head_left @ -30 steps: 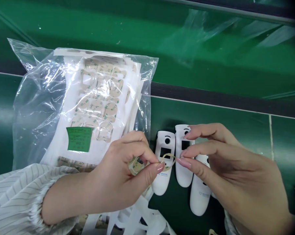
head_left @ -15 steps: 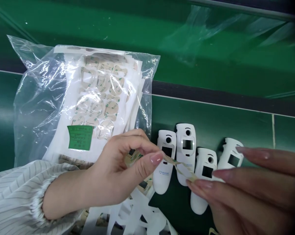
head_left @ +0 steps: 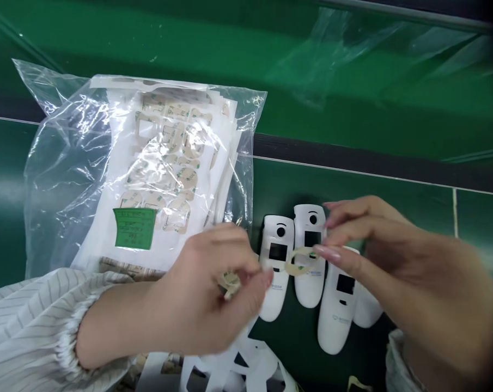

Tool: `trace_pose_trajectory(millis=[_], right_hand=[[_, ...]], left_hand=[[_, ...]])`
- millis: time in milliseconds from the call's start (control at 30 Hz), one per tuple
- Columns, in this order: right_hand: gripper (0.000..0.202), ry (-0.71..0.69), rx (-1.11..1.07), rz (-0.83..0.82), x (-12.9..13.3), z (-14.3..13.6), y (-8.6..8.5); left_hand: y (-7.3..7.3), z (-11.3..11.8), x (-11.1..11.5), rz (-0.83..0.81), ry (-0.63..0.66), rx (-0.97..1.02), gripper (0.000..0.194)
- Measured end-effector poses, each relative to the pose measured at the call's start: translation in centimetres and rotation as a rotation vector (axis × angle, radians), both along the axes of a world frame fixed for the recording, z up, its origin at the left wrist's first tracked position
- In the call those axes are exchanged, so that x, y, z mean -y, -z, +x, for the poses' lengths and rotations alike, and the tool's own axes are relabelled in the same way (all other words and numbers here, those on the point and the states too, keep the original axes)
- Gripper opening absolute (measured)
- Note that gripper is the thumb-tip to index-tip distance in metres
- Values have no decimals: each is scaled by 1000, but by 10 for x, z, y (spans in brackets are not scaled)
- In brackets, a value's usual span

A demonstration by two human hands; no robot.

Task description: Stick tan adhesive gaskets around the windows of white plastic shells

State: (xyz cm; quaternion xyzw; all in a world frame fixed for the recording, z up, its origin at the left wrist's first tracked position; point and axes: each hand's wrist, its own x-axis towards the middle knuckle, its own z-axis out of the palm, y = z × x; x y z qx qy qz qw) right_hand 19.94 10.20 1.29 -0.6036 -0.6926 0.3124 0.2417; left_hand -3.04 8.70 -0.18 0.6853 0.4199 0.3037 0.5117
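Note:
Between the thumb and fingers of my right hand (head_left: 409, 272) is a thin, beige, ring-shaped adhesive sticker (head_left: 297, 269), held over the white device shells. My left hand (head_left: 213, 294), slightly blurred, is curled closed around a crumpled beige scrap (head_left: 230, 284) with green print. Below the sticker lie several white plastic shells with dark windows and round holes: one shell (head_left: 273, 294) at the left, a second shell (head_left: 309, 291) beside it, and a third shell (head_left: 336, 321) nearer me. My right hand partly covers the third shell and another shell (head_left: 367, 309).
At the left, a clear plastic bag (head_left: 58, 179) holds white sheets of beige stickers (head_left: 187, 179), with a green label (head_left: 135, 228) on top. White cut-out backing sheets (head_left: 246, 365) lie under my left hand. A beige piece (head_left: 358, 385) sits at the bottom edge.
The strip stretched between both hands has come apart. My right hand has moved up and left with the ring-shaped sticker, while my left fingers have curled in around the crumpled scrap.

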Motion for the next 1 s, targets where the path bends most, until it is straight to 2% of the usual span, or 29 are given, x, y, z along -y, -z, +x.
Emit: trace_pose_trajectory(millis=[100,133,200,267,367,500,767,1000], right_hand=[[28,-58,-46,-169,-15,-4,7],[29,-51,-52,-191,-17,-4,10],[30,-46,-50,-220,-18,-5,14],[32,-45,-37,-218,-17,-7,16],[30,-47,-16,-192,-17,-12,16],[26,-39,16,-139,-16,-14,16],[16,-19,59,-153,-10,-12,18],[18,-40,79,-83,-8,-11,24]], left_hand=[[2,1,9,348,236,-161,17],[3,1,12,419,297,-215,16],[5,2,16,498,384,-316,27],[6,1,17,521,446,-409,36],[6,1,19,542,486,-455,39],[6,1,21,565,500,-497,40],[6,1,20,570,544,-531,41],[5,1,21,558,550,-533,41]])
